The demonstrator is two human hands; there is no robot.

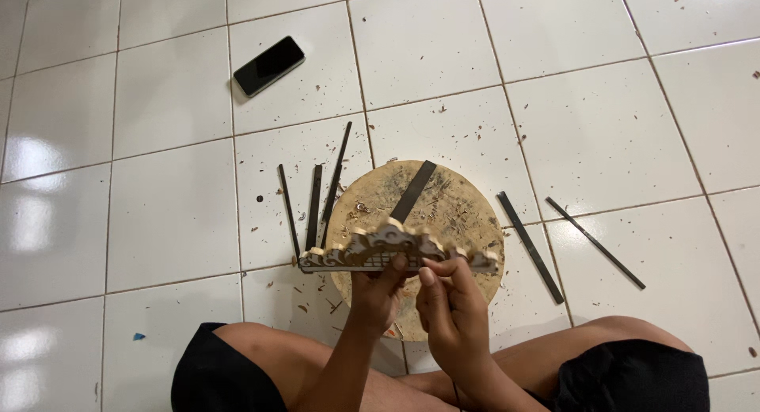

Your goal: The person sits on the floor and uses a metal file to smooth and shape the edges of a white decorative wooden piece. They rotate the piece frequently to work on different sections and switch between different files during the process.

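Note:
I sit cross-legged on a white tiled floor. My left hand (378, 295) grips a carved wooden ornament (372, 250), a long scalloped piece with a lattice middle, held level above a round wooden block (455, 210). My right hand (447, 297) is closed beside the left one, its fingertips touching the ornament's lower edge near the middle. I cannot tell whether the right hand also holds a small tool. A flat dark chisel (413, 191) lies on the round block.
Three slim dark metal chisels (315, 206) lie fanned on the tiles left of the block. Two more long dark tools (530, 247) (595, 243) lie to its right. A black phone (268, 65) rests at the upper left. Wood chips dot the floor.

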